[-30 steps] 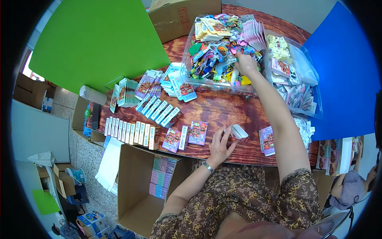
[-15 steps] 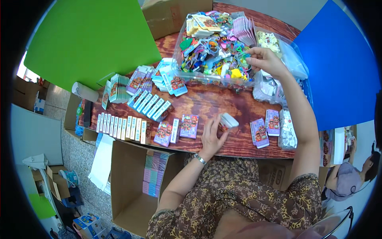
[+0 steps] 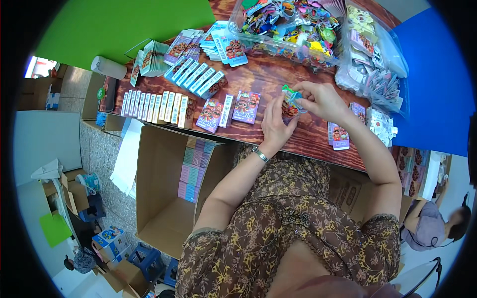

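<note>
Small box (image 3: 289,110), reddish-brown print showing, on table (image 3: 278,74) nr its front edge. Green & lt-blue plastic trinket (image 3: 291,94) at box's upper end. L hand (image 3: 276,123): fingers curled round box's L side. R hand (image 3: 320,102): thumb & fingers pinching trinket. Counts: 1 box in hand, 1 trinket, 3 purple boxes (image 3: 247,106) L of it, 2 purple packs (image 3: 340,137) to R.

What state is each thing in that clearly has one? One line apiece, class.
Left hand: closed around a small box
Small box: held, partly hidden
Right hand: pinching a green trinket
Green trinket: at the small box, whether inside unclear
Clear bin: uncovered, heaped with trinkets
Cardboard box: open, partly filled with small packs
Blue boxes: lined up
</note>
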The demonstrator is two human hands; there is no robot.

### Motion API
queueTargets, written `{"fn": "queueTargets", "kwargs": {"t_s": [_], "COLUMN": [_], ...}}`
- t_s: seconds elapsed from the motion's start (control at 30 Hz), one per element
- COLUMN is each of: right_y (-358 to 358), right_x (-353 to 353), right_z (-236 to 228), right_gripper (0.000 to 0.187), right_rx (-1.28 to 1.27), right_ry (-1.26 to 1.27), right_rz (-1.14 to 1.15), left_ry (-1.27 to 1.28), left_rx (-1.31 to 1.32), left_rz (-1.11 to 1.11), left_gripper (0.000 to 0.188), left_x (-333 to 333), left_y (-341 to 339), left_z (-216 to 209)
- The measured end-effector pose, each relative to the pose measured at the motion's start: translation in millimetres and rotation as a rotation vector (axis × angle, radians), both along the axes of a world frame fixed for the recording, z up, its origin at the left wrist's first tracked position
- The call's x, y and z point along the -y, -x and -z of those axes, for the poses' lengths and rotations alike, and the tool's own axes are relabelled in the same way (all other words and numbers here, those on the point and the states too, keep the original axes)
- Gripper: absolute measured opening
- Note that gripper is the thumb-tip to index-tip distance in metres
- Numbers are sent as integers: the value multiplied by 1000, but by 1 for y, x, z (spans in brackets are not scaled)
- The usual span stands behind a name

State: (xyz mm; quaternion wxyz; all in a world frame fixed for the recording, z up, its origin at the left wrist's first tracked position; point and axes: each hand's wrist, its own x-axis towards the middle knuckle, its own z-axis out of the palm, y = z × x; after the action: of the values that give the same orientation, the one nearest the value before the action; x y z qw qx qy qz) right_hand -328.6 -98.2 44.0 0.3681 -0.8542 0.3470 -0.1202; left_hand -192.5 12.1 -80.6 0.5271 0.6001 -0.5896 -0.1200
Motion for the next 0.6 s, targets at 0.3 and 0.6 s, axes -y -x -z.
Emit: {"fn": "queueTargets", "kwargs": {"t_s": [0.3,0.6], "right_y": [10,8], "right_x": [-10,-12], "right_z": [-5,2], "right_gripper": [27,29], "right_rx": [-163,-58], "right_ry": [314,481], "right_rz": [-127,-6], "left_ry": [-10,38], "left_rx": [6,68], "left_rz": [-22,3], "left_gripper": [83,85], "left_x": [-8,-8], "left_y": [-2,-3], "left_z": [2,-1]}}
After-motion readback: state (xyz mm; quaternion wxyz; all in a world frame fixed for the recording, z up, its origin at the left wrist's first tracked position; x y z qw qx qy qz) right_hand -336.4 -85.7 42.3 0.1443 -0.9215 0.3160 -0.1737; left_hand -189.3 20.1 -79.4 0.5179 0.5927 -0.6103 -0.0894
